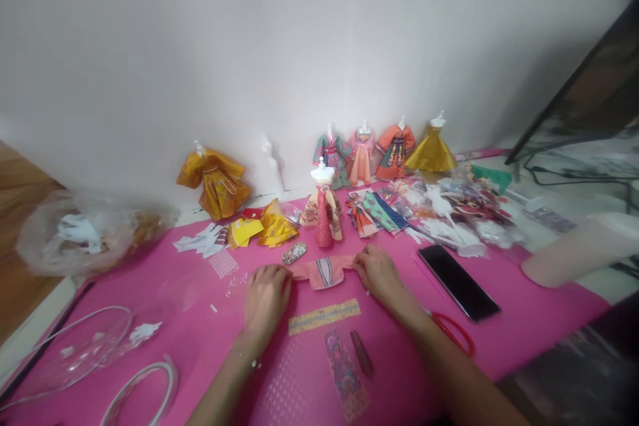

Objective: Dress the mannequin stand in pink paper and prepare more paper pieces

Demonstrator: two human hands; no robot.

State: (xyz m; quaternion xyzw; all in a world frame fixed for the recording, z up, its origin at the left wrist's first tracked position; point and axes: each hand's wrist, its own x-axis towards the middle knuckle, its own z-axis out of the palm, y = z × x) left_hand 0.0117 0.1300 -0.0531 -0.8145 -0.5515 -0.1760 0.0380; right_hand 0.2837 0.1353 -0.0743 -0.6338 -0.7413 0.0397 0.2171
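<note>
A small pink doll jacket with a dark-trimmed neckline lies spread on the pink mat. My left hand is closed at its left sleeve end, and my right hand pinches the other sleeve end. Just below the jacket lies a yellow fabric strip with a grey line along it. Nearer to me are a patterned cloth piece and a narrow dark reddish piece. Behind the jacket stands a doll form in a red and cream dress, near a floral oval case.
Several dressed doll forms and a bare white form stand along the wall. Bagged scraps pile up at right, beyond a black phone and red-handled scissors. A tape roll and plastic bag are at left.
</note>
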